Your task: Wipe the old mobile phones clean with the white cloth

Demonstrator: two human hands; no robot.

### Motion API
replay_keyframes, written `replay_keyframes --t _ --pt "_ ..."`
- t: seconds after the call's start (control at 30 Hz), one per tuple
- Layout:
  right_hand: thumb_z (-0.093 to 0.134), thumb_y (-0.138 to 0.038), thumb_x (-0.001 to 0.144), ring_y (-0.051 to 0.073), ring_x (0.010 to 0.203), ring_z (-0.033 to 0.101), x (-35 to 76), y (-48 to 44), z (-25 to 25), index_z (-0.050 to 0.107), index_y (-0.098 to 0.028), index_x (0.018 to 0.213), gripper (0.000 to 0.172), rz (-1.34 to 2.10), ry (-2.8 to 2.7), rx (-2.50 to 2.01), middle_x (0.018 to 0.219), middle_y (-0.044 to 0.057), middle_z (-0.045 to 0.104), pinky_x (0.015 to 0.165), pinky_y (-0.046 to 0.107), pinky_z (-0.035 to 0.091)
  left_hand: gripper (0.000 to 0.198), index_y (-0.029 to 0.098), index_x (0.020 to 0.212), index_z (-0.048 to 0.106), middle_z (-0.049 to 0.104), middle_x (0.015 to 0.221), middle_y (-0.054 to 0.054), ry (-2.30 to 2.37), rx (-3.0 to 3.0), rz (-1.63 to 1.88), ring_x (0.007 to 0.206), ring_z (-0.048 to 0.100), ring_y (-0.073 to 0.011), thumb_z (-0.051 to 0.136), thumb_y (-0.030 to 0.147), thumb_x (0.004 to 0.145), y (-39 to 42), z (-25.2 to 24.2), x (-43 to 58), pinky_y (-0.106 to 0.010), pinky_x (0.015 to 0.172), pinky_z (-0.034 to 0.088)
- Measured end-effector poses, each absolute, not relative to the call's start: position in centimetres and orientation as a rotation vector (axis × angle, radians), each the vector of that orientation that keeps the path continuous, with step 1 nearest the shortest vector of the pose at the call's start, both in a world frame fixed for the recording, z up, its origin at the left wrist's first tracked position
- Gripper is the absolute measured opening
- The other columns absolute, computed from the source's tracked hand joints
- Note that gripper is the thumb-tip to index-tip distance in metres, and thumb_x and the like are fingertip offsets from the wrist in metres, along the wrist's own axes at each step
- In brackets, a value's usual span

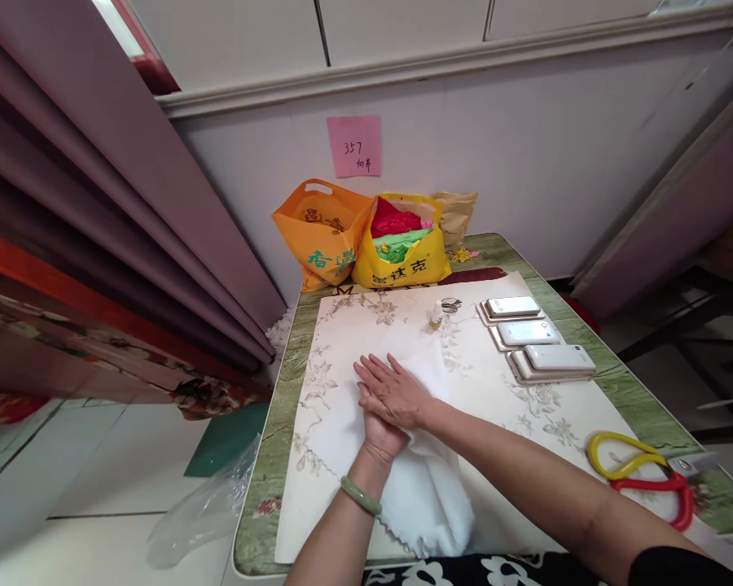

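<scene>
My right hand (397,392) lies flat across my left hand (384,433), its fingers stretched out and slightly apart. The right palm covers most of the left fingers, and whether anything lies between the hands is hidden. A green bangle (360,496) circles my left wrist. Soft white cloth (427,492) spreads beneath and around both hands, bunched towards the table's near edge, over a floral sheet (482,407). Beyond the hands stand a small white-capped bottle (436,314) and a thin wire-like item (450,305).
Several phones (560,356) lie in stacks at the right. Scissors (647,472) with yellow and red handles rest near the right front corner. An orange bag (323,236), a filled yellow bag (403,264) and a brown paper bag (456,216) stand at the back, by the wall.
</scene>
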State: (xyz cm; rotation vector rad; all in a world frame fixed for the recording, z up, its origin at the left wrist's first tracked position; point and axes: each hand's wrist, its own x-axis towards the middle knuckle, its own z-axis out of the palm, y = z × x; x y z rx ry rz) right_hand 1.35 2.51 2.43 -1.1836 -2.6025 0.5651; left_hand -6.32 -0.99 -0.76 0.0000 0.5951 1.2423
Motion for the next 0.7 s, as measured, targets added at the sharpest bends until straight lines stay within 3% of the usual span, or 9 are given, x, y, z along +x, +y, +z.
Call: replay_keyframes --t 0.3,0.57,0.7 --pt "0.014 -0.062 0.096 0.022 0.147 0.003 1.4 6.8 1.4 0.010 -0.018 0.153 0.072 0.670 -2.476 -1.517 0.159 0.008 0.011 0.116 0.049 0.002 0.077 0.022 0.135 0.052 0.053 0.138 -0.013 0.408 0.046 1.103 0.137 0.036 -0.0342 0.037 0.075 0.081 -1.1 -1.0 -6.3 -0.054 0.111 0.026" --pt "0.022 -0.060 0.096 0.025 0.146 0.000 3.0 3.9 1.0 0.013 -0.020 0.153 0.070 0.404 -2.419 -1.517 0.159 0.009 0.008 0.115 0.055 -0.003 0.079 0.020 0.134 0.052 0.049 0.142 -0.015 0.366 0.055 1.036 0.138 0.034 -0.0358 0.037 0.076 0.080 -1.7 -0.4 -6.4 -0.058 0.112 0.022" --pt "0.027 -0.058 0.096 0.027 0.146 0.002 3.2 0.7 1.1 0.015 -0.023 0.153 0.068 0.380 -2.445 -1.417 0.159 0.008 0.009 0.115 0.056 -0.004 0.071 0.025 0.131 0.055 0.050 0.142 -0.009 0.384 0.058 1.035 0.140 0.031 -0.0317 0.034 0.073 0.083 -1.9 -0.4 -6.7 -0.053 0.113 0.023"
